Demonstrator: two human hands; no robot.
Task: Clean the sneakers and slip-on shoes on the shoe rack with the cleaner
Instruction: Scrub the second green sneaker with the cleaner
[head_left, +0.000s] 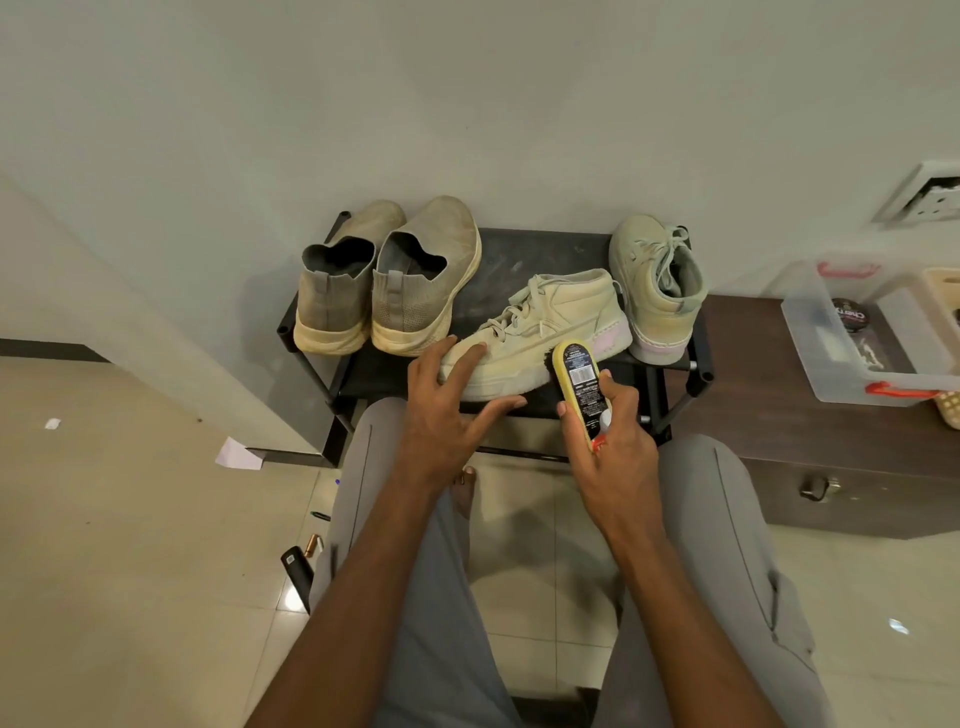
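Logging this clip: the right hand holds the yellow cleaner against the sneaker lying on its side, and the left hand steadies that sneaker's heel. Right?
Not the heel. The head view shows the left hand steadying the toe end of the sneaker; the right hand does hold the cleaner against it.

Matt knit slip-ons, suede-like sneaker, possibly metal rack, glossy tiled floor, clear plastic box.

slip-ons left on rack | sneakers right | bin beyond
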